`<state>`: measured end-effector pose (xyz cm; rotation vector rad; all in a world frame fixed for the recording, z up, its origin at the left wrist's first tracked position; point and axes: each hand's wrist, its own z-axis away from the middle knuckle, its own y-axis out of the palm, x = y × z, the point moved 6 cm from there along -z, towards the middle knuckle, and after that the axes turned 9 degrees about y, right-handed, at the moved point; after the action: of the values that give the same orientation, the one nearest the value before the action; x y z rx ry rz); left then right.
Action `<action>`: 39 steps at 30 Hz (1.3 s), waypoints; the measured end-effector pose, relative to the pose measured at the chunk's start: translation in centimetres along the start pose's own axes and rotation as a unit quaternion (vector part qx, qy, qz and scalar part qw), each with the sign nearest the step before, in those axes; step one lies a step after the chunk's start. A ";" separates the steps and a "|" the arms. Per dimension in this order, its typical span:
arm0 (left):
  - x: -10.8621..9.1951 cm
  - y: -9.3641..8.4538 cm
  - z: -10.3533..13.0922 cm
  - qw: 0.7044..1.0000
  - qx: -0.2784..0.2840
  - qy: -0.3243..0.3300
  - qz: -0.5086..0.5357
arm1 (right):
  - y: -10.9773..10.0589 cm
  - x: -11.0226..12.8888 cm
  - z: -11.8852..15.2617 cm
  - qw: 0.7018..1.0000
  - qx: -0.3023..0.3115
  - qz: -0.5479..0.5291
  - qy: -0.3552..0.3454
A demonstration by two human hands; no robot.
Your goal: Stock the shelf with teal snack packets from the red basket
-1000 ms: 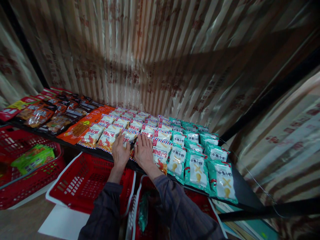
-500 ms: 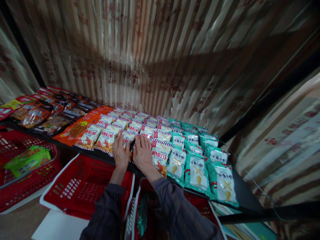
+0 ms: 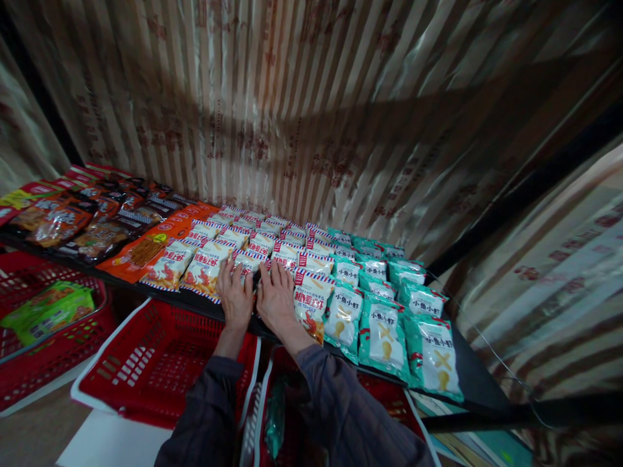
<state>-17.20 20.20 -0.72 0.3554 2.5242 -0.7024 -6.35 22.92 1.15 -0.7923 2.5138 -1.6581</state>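
My left hand (image 3: 235,299) lies palm down over a white snack bag (image 3: 249,261) with a red and blue striped border, at the front of the shelf. Beside it my right hand (image 3: 278,298) rests on the neighbouring bag of the same kind (image 3: 285,251). Fingers on both hands are stretched out, pointing away from me. Much of the front bags under the palms is hidden. A matching bag (image 3: 311,299) stands just right of my right hand, and two more lie left of my left hand.
Green snack bags (image 3: 384,334) fill the right of the dark shelf (image 3: 479,383). Orange (image 3: 139,254) and brown bags (image 3: 100,240) lie to the left. Below are red baskets (image 3: 160,363), one holding a green packet (image 3: 48,311). Striped sheeting (image 3: 272,130) hangs behind.
Both hands stay almost where they were on the bags, with only a slight shift of the fingers. The left part of the view has slid a little leftward.
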 end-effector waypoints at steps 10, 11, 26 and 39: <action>-0.8 -0.9 0.3 0.999 -0.029 0.023 -0.024 | -0.2 0.2 0.0 1.000 0.004 0.009 0.000; -0.9 -1.2 0.4 0.999 -0.035 0.017 -0.039 | -0.2 0.2 0.0 1.000 0.004 0.012 0.000; -0.8 -1.3 2.2 0.994 -0.012 -0.010 -0.113 | 0.2 0.3 -0.1 1.000 -0.004 0.015 0.001; -1.0 -1.5 2.2 0.993 -0.015 0.001 -0.114 | 0.1 0.5 -0.1 1.000 -0.008 0.005 -0.028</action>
<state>-16.05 17.64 -1.22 0.0559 2.6009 -0.7480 -6.85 22.83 1.23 -0.8137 2.4916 -1.5915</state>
